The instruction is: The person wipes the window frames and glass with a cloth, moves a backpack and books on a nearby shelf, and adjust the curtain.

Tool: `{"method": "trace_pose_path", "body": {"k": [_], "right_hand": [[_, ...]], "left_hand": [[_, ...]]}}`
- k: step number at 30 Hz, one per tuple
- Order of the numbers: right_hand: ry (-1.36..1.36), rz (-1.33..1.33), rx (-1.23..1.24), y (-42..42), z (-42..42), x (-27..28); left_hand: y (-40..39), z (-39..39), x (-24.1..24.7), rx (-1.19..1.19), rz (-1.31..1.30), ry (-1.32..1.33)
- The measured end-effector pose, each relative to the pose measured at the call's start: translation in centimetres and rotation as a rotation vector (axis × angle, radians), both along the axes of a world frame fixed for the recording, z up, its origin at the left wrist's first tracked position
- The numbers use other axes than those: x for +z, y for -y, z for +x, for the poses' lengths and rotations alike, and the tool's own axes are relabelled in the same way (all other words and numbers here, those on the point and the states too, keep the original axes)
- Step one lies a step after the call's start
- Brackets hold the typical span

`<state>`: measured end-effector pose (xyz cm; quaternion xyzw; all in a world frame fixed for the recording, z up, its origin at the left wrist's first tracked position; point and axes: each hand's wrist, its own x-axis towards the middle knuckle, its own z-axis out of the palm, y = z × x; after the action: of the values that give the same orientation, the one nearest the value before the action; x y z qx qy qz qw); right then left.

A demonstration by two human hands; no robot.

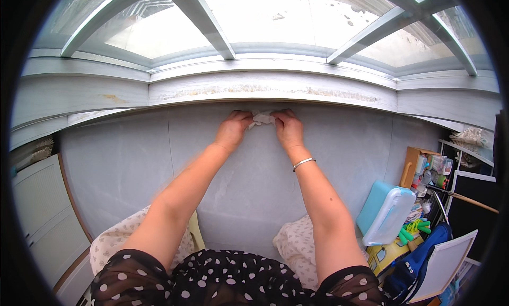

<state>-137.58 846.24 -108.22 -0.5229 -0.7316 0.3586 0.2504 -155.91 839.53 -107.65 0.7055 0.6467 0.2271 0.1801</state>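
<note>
Stretched between my two hands is a crumpled white sheet [262,118], thin like tissue or a wet wipe. My left hand [233,128] pinches its left end and my right hand [289,127] pinches its right end. Both arms reach forward over a grey floor [246,179], and my hands are just in front of a pale wood-grain ledge [274,85]. The ledge's front face carries a long worn band of scraped, brownish marks. A silver bangle [304,163] circles my right wrist. Parts of the sheet are hidden behind my fingers.
Framed window panes [270,20] rise beyond the ledge. To the left stands a white cabinet [47,210]. On the right are a blue storage box [383,214] with a translucent lid, a wooden organiser [407,167], a blue bag [421,258] and a white canvas [447,266].
</note>
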Motion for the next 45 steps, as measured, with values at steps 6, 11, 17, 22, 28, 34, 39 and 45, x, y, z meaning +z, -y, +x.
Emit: {"method": "trace_pose_path", "body": {"k": [6,11,17,22,28,34,39,45], "right_hand": [[0.095,0.117,0.237,5.1,0.3,0.2],[0.102,0.055,0.234,10.2,2.4,1.2],[-0.191,-0.472,-0.356,19.0,0.9,0.9],[-0.881,-1.258,-1.146,24.2,-3.3,6.9],[-1.068,-1.322,-1.292,29.4,-1.9,20.0],[-1.116,-1.239,-1.269,31.7,-3.0,36.2],[-1.282,-1.26,-1.119,31.0,-8.9,49.4],[-1.132,-1.47,-0.564,32.2,-10.7,55.6]], "left_hand": [[4.4,2.5,1.2,0.009,-0.032,0.021],[8.8,4.6,1.8,0.028,-0.118,0.017],[14.8,9.7,0.9,0.472,-0.381,0.445],[16.4,7.0,6.3,0.774,-0.859,0.847],[20.5,7.6,20.1,0.55,-1.014,0.694],[22.2,4.8,36.1,0.382,-1.008,0.832],[23.6,-1.4,50.0,0.431,-0.811,0.845],[29.0,-1.8,59.2,0.868,-0.422,1.008]]}}
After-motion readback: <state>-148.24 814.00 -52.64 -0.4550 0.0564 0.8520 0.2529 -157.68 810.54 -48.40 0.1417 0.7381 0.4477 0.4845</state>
